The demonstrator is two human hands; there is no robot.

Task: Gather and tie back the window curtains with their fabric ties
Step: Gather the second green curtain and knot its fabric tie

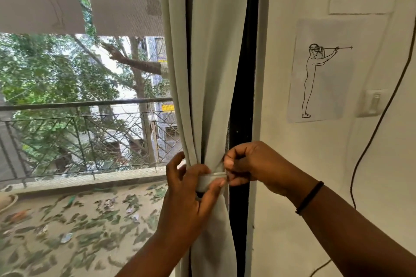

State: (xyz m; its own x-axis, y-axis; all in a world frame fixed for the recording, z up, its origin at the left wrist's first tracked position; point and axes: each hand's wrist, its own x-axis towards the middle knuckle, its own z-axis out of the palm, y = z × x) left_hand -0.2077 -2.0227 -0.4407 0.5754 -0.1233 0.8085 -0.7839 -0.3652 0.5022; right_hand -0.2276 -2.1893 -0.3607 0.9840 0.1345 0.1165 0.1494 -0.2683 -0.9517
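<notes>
Pinching the free end of the fabric tie, the right hand has its fingers curled tightly together at the right edge of the gathered curtain. The left hand presses the tie flat against the bundle with its thumb, the other fingers reaching behind the cloth. The tie runs horizontally across the curtain, while the curtain itself hangs vertically, so the two axes cross just between the hands. The tie end lies nearer to the right hand, close beside the dark window frame. I think the next move must carry this end toward the frame or the wall; a hook is not visible there. Outside the window a railing and trees show.
</notes>
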